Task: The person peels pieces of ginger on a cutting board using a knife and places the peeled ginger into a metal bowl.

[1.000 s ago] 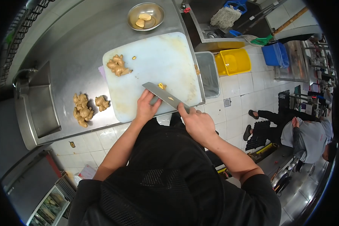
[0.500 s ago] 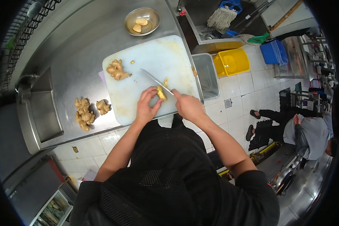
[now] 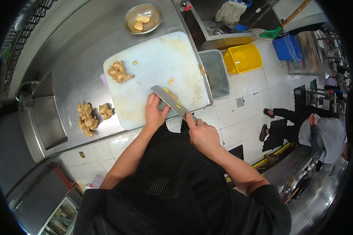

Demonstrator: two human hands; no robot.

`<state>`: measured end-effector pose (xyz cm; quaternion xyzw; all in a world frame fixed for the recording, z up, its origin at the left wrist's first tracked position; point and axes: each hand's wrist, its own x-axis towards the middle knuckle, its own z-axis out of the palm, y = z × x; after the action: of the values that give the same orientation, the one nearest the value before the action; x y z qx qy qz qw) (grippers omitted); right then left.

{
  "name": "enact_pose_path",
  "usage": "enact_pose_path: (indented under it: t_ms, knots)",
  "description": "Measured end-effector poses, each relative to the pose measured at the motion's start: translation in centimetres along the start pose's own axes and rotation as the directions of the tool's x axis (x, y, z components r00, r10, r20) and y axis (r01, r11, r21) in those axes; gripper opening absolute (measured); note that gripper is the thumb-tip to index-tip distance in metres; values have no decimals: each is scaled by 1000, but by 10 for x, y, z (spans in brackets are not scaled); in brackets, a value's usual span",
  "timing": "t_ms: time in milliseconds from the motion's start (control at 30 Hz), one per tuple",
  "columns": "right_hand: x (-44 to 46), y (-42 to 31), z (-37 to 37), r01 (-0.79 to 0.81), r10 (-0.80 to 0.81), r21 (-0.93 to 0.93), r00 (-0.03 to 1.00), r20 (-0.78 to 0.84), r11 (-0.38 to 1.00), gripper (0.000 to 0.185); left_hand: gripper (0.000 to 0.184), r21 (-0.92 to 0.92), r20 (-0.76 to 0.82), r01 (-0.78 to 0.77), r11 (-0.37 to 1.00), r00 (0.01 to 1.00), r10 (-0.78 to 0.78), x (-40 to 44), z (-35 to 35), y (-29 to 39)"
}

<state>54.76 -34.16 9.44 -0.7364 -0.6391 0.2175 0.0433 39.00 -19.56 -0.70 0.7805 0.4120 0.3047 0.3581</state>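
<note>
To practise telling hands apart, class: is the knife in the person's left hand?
No, the right hand grips the knife, whose blade is over the white cutting board.

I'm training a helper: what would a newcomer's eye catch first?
Probably the broad, grey metal knife in the right hand, slanting over the near part of the white, rounded-corner cutting board. Next, two pale-yellow ginger pieces in the round metal bowl beyond the board. At right, the bright yellow plastic bucket also stands out.

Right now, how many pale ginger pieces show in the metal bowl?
2: in the picture, an upper piece near the bowl's middle, and a lower piece down-left of it; none appears hidden.
</note>
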Motion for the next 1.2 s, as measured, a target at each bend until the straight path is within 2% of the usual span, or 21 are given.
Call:
enact_pose_path:
  t_ms: [67, 400, 500, 567, 667, 700, 767, 800, 867, 933, 1000, 1133, 1200]
  knots:
    - [-7, 0, 2, 31, -34, -56, 998, -60, 998, 57, 46, 4, 13, 6, 1000, 1000, -6, -1, 0, -2]
    - [26, -4, 14, 2, -3, -12, 998, -63, 1000, 53, 40, -23, 30, 36, 999, 999, -35, -1, -1, -1]
    - [45, 1, 8, 20, -18, 79, 1000, -25, 997, 47, 38, 5, -39, -23, 1000, 999, 23, -1, 4, -5]
    - [52, 4, 0, -9, 0, 119, 997, 74, 993, 41, 38, 13, -37, -25, 1000, 999, 26, 0, 2, 0]
    - [66, 8, -3, -47, 20, 211, 991, 129, 976, 31, 38, 6, -37, -22, 1000, 999, 22, 2, 3, 3]
    - [75, 13, 0, -39, 13, 209, 992, 128, 977, 31, 39, -6, -38, -22, 1000, 999, 21, 2, 2, 3]
    - [98, 25, 10, -16, -18, 368, 996, 88, 930, 22, 39, -4, -38, -19, 1000, 999, 19, 2, 2, 3]
    - [107, 32, 10, -7, -24, 367, 997, 79, 930, 22, 39, -4, -35, -19, 1000, 999, 19, 3, 1, 2]
    - [114, 45, 8, 57, -102, 498, 993, 64, 865, 18, 40, -18, -27, -32, 999, 999, 32, 2, -1, -4]
    - [108, 45, 14, 112, -133, 477, 991, 10, 872, 16, 40, -34, -28, -46, 998, 999, 45, 3, -1, -6]
    - [91, 28, 0, -33, 14, 265, 997, 75, 964, 18, 40, -57, -10, -20, 998, 1000, 19, 2, -3, -5]
    - [61, 20, -10, 30, -39, 155, 998, 55, 987, 13, 40, -38, -12, -36, 999, 999, 35, 2, -1, -7]
    - [49, 21, -11, 51, -59, 136, 997, 51, 989, 13, 40, 45, 1, -50, 998, 999, 50, 1, -2, -7]
